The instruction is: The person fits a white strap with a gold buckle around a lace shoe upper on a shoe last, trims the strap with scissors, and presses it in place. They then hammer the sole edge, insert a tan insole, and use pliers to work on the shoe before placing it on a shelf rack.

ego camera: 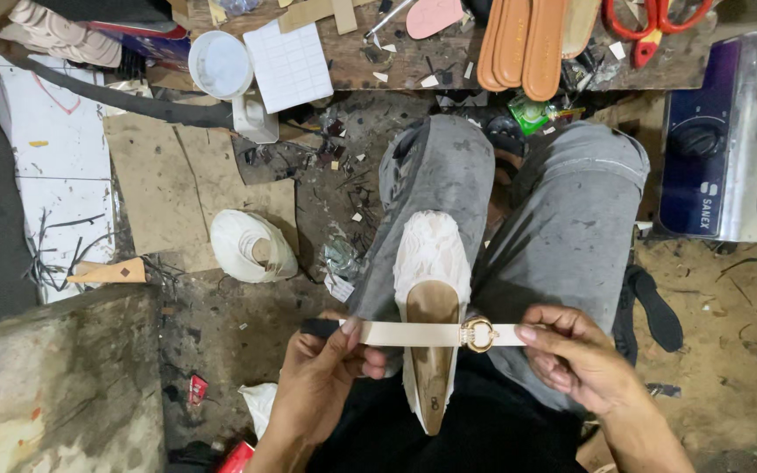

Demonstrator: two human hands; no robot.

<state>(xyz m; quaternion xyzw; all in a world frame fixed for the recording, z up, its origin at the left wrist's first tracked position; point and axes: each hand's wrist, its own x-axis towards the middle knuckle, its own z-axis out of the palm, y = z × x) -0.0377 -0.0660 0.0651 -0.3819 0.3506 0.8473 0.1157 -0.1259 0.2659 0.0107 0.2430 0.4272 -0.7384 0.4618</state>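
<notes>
A cream strap (413, 333) with a gold ring buckle (479, 335) is stretched flat between both my hands, across a shoe last (432, 289). The last lies on my left thigh; its toe is wrapped in white material and its wooden sole faces up. My left hand (321, 385) pinches the strap's left end, where a dark tab sticks out. My right hand (576, 355) pinches the right end, just past the buckle. My grey trousers (571, 219) fill the middle of the view.
A second white-wrapped last (251, 247) lies on brown cardboard (168, 184) at left. The workbench ahead holds tan insoles (523, 39), red-handled scissors (654, 22), a white pot (219, 63) and a white gridded sheet (289, 63). A blue-and-silver appliance (729, 140) stands at right. Scraps litter the floor.
</notes>
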